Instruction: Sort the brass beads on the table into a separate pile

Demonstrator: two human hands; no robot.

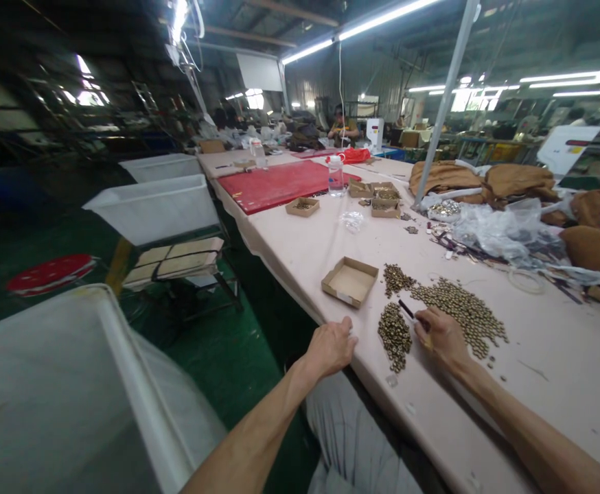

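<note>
My right hand [443, 336] is closed on a thin dark stick-like tool [406, 309], its dark end pointing away to the left over the table. That end lies beside a heap of small brass-coloured metal pieces [395, 337]. A smaller heap [397, 279] sits behind it, and a wide, flatter spread of the same pieces [465, 312] lies beyond my right hand. My left hand [332, 348] rests at the table's near edge with its fingers curled. Something small and whitish shows at its fingertips, too small to name. A shallow cardboard box [350, 278] stands just beyond my left hand.
Farther along the table [305, 250] are small boxes of pieces [303, 206], a water bottle [336, 175] and a red board [274, 184]. Plastic bags [506, 230] and brown bundles [519, 184] lie right, near a metal post [444, 103]. White bins [156, 206] stand left.
</note>
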